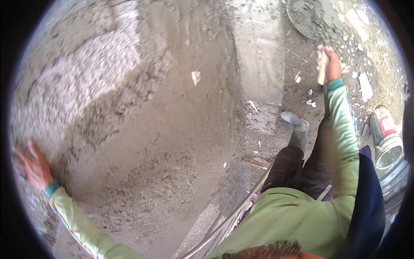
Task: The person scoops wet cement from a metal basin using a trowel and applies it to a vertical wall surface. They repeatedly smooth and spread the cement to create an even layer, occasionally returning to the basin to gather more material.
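Note:
My left hand (33, 167) is open, fingers spread, against the rough part of a wall (142, 142) coated with wet grey mortar. A lighter, uncoated strip (99, 60) of the wall runs above that hand. At the upper right, my right hand (333, 64) is closed around a pale wooden handle (322, 74). The working end of this tool cannot be made out. Just beyond the right hand stands a round basin (292, 22) with wet grey mortar in it.
A grey rubber boot (298, 131) of mine stands on dirty ground strewn with pale chips and debris. A bucket (381, 123) with a red label lies at the right. A long thin strip (233, 216) slants up from the bottom edge. A smooth pale slab (261, 56) adjoins the wall.

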